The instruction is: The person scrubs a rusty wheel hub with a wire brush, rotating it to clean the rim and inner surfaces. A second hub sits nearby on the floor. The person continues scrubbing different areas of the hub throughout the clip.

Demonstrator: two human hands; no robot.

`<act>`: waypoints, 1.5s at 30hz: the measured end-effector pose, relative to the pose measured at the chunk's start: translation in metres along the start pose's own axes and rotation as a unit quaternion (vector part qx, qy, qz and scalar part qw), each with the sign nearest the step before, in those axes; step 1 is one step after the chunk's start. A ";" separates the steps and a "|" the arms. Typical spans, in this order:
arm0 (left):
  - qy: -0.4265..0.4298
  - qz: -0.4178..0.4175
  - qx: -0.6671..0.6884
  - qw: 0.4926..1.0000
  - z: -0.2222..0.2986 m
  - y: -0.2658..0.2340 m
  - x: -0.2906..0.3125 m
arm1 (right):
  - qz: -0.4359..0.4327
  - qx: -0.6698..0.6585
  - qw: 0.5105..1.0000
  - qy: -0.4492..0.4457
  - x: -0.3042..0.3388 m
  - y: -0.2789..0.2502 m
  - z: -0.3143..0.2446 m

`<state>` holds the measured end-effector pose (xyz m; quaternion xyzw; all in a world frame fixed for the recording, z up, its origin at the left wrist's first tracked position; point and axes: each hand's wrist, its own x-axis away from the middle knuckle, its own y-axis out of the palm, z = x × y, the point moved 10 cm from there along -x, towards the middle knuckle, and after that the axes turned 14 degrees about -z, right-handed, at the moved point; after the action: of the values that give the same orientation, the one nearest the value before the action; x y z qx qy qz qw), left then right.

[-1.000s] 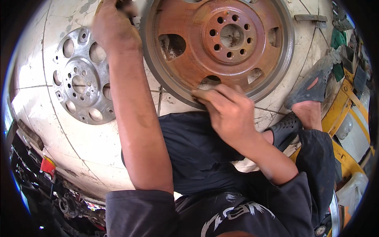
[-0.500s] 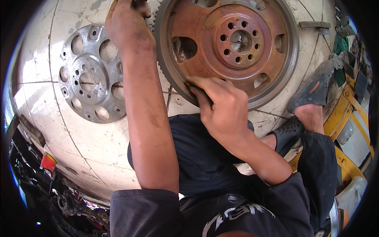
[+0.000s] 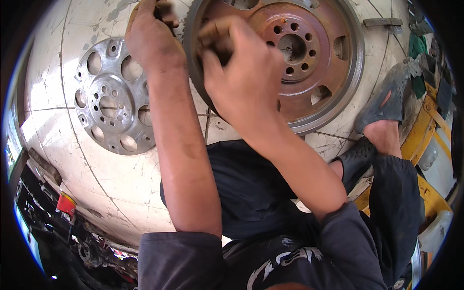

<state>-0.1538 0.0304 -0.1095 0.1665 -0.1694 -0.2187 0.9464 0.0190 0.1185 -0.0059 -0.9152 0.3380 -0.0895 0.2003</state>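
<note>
A large rusty-brown flywheel with a grey rim and a ring of bolt holes lies flat on the floor. Over its left side, my right hand is closed in a pinch, fingertips by the rim's inner edge; whatever it holds is hidden and a little smeared. My left hand is at the top, just outside the flywheel's left edge, its fingers curled and partly cut off by the picture's edge. I cannot make out what is in them. Left of that forearm lies a silver metal disc with round holes.
A brush lies beyond the flywheel at the right. Near it are my foot in a dark clog and a yellow metal frame. Dark machine parts and a red container line the lower left of the tiled floor.
My right hand has moved up and left, from the flywheel's near rim to its left side. My left hand stays almost in place. The view has shifted slightly.
</note>
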 end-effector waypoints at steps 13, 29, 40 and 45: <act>-0.012 -0.025 0.021 0.999 0.001 0.005 0.005 | 0.000 0.028 0.998 0.050 -0.029 -0.008 0.012; -0.005 -0.047 -0.135 0.990 0.008 0.014 -0.002 | 0.015 -0.065 0.995 0.075 0.038 -0.040 0.023; 0.031 -0.162 -0.447 0.879 0.021 0.059 -0.002 | 0.337 0.015 0.940 -0.047 0.132 -0.147 0.082; 0.063 -0.137 -0.562 0.813 0.033 0.072 0.018 | 0.294 0.097 0.949 -0.054 0.128 -0.150 0.075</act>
<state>-0.1261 0.0754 -0.0475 -0.3598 0.0678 -0.3923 0.8438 0.2254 0.1616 -0.0055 -0.7548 0.5705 -0.0091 0.3236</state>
